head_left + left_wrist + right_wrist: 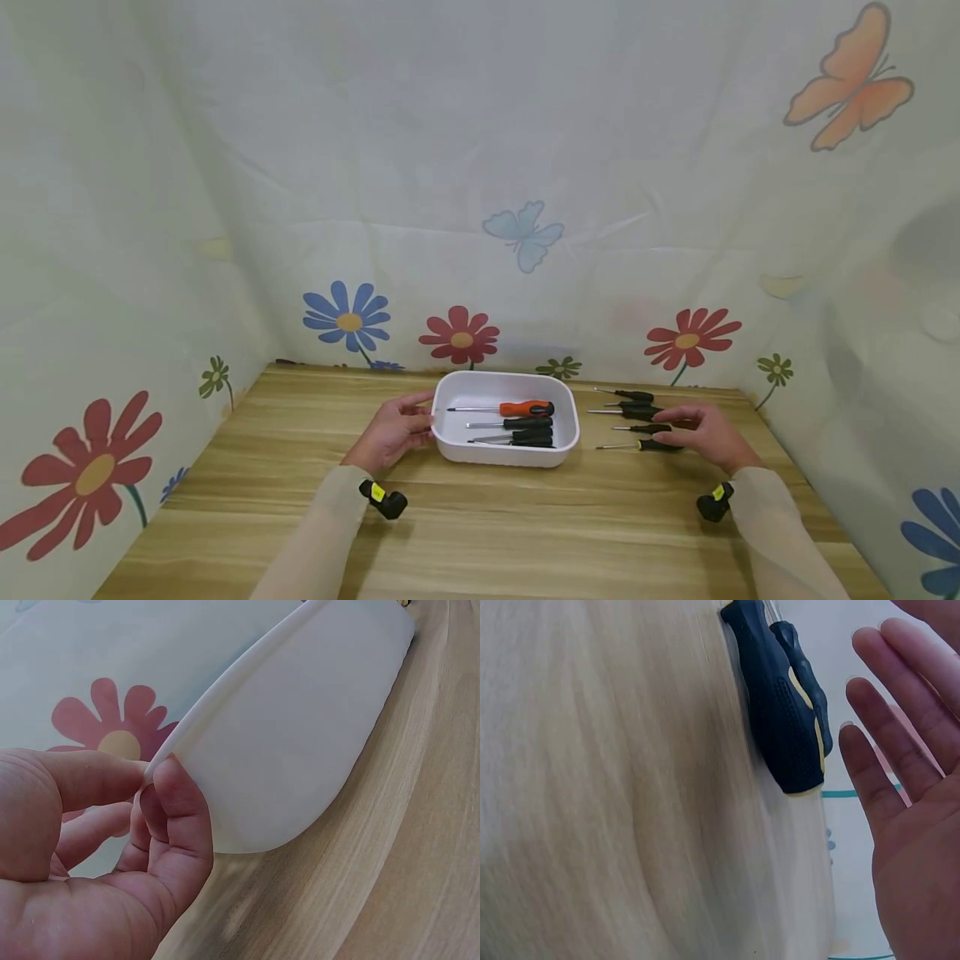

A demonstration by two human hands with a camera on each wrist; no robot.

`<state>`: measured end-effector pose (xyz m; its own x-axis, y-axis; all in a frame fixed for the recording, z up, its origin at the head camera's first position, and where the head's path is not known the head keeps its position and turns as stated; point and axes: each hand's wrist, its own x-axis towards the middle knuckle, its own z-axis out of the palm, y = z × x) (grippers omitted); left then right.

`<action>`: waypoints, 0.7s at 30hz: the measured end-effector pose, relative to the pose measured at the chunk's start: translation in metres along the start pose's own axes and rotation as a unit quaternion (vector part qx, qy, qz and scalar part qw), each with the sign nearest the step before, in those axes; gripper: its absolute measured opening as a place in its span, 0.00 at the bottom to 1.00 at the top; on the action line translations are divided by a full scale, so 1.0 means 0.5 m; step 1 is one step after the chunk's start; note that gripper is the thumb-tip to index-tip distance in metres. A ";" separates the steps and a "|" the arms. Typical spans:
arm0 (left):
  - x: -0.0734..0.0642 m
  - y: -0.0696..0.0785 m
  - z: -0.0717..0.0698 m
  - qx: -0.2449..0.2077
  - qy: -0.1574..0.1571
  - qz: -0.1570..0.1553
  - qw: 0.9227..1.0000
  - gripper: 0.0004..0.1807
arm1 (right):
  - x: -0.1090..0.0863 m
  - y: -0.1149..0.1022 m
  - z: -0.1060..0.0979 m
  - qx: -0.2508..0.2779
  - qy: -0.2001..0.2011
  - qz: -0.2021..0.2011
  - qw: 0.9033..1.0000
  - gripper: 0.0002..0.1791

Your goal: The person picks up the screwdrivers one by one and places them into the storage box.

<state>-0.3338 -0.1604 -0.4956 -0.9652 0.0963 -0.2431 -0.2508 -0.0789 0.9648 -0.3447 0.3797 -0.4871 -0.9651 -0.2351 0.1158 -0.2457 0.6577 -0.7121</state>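
A curtain (420,133) printed with flowers and butterflies hangs behind a wood-grain table (517,533), on which sits a white tray (491,456). The left hand (392,433) pinches the tray's rim at its left end. Inside the tray lie an orange-and-black screwdriver (525,408) and several dark-handled screwdrivers (528,423). Right of the tray, loose black screwdrivers (639,412) lie side by side; the right hand (708,435) is at their handle ends, fingers extended, grasping nothing; I cannot tell whether a fingertip touches one. The step seems to be reaching for one while the tray is steadied; next probably calls for closing thumb and fingers round a single handle without dragging its neighbours
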 end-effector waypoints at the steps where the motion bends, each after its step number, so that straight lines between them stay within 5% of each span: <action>1: 0.000 0.000 0.000 0.000 0.001 0.000 1.000 0.29 | -0.001 0.002 -0.001 -0.004 -0.002 0.003 1.000 0.22; 21: -0.002 0.001 0.000 0.000 -0.002 0.010 1.000 0.29 | 0.003 0.035 0.007 0.013 -0.008 0.045 0.999 0.23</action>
<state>-0.3330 -0.1607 -0.4948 -0.9700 0.0976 -0.2225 -0.2306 -0.0812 0.9696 -0.3500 0.3884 -0.5019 -0.9814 -0.1877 0.0390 -0.1551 0.6579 -0.7370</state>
